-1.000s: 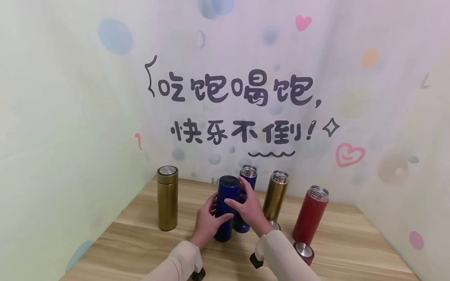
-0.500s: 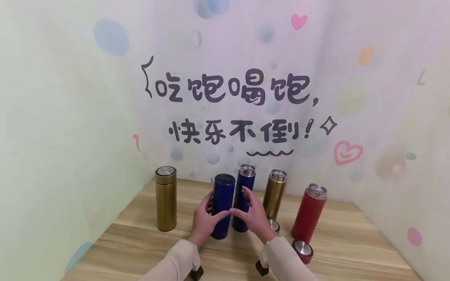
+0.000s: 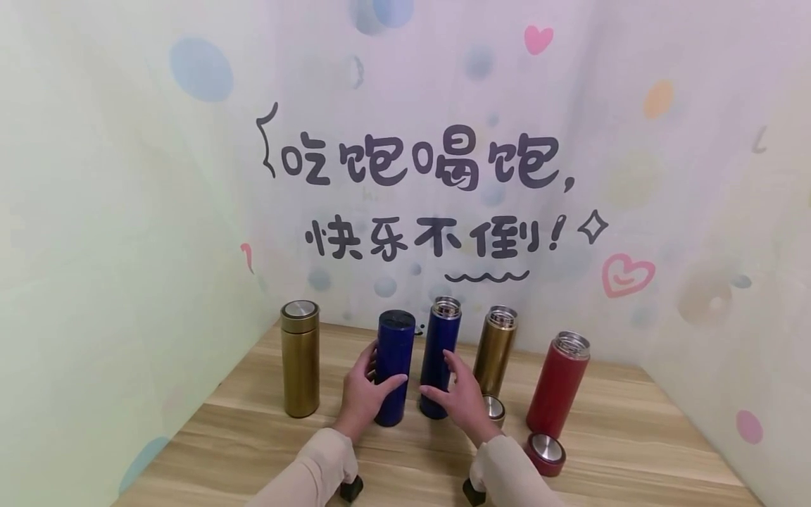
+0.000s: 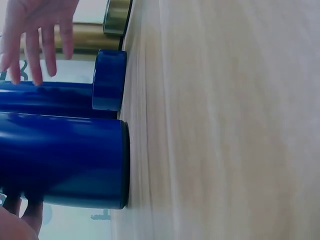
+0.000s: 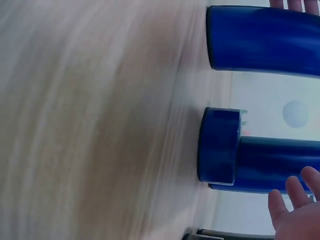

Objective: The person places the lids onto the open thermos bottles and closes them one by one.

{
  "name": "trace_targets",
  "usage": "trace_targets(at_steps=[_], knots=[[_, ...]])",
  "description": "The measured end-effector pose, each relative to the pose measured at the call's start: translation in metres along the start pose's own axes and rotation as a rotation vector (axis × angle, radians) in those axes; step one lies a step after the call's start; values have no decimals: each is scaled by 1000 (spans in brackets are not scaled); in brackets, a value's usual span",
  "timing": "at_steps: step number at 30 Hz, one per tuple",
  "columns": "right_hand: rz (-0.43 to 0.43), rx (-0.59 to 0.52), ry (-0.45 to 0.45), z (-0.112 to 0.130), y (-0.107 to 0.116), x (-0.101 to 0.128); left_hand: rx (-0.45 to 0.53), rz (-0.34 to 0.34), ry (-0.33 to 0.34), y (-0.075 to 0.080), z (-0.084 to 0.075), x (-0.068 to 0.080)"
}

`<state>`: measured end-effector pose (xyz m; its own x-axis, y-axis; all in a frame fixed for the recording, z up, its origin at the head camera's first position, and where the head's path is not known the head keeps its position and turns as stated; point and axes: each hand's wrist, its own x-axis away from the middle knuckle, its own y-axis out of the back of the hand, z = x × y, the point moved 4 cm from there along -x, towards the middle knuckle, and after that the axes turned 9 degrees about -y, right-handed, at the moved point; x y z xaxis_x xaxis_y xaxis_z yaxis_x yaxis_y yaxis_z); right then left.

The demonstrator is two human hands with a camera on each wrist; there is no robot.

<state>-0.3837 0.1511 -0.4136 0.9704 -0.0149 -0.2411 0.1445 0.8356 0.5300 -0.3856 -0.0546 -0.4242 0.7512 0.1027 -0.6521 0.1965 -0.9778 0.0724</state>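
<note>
My left hand grips a capped blue flask that stands upright on the wooden table; the thumb lies across its front and the fingers wrap round behind. In the left wrist view that flask fills the lower left. My right hand hovers with straight, spread fingers just in front of an uncapped blue flask and holds nothing. A loose blue lid stands at that flask's foot; the same blue lid shows in the left wrist view.
A capped gold flask stands at the left. An uncapped gold flask with its lid and an uncapped red flask with its red lid stand to the right. Painted walls close in on three sides.
My right hand has let go of the capped blue flask and dropped to the right. My left hand has slid that flask a little left, away from the uncapped one.
</note>
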Motion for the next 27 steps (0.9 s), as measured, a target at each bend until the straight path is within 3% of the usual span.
trace_targets(at_steps=[5,10,27], knots=[[-7,75,-81,-10,-4,2,-10,-46,43,6,6,-3],[10,89,-124,-19,-6,0,-15,-66,33,9,9,-8],[70,126,-152,-32,-17,0,-41,-137,34,19,17,-18]])
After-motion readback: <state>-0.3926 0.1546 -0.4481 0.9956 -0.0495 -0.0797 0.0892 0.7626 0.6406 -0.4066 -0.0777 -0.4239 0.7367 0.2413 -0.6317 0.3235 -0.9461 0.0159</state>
